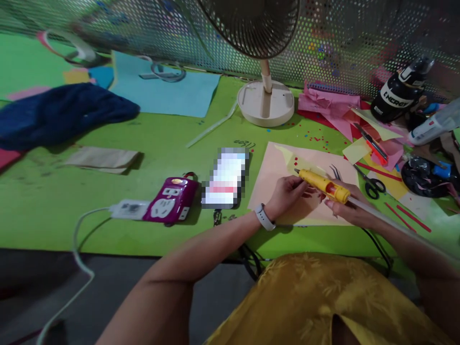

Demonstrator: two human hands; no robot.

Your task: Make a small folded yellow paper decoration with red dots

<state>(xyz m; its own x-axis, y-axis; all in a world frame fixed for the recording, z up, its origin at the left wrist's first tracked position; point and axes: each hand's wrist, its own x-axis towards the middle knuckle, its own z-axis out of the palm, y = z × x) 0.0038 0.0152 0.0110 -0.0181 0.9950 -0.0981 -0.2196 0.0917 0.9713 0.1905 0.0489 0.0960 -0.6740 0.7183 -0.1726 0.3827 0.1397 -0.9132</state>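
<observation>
My right hand (348, 208) is wrapped round a yellow hot glue gun (318, 182), its nozzle pointing left and a long pale glue stick (373, 211) trailing from its back end. My left hand (287, 194), with a pale watch band at the wrist, has its fingers drawn together just below the nozzle; what they pinch, if anything, is hidden. Under both hands lies a peach sheet of paper (262, 187). Dark curved tweezer tips (335, 171) show beyond the gun; I cannot tell whether they are held. Small red pieces (295, 161) lie near the nozzle.
Left of the paper are a phone (225, 177) with a blurred screen and a purple power strip (172, 199) with a charger. A fan (266, 103) stands behind. To the right lie scissors (373, 187), a utility knife (375, 146), paper scraps and a black bottle (397, 96).
</observation>
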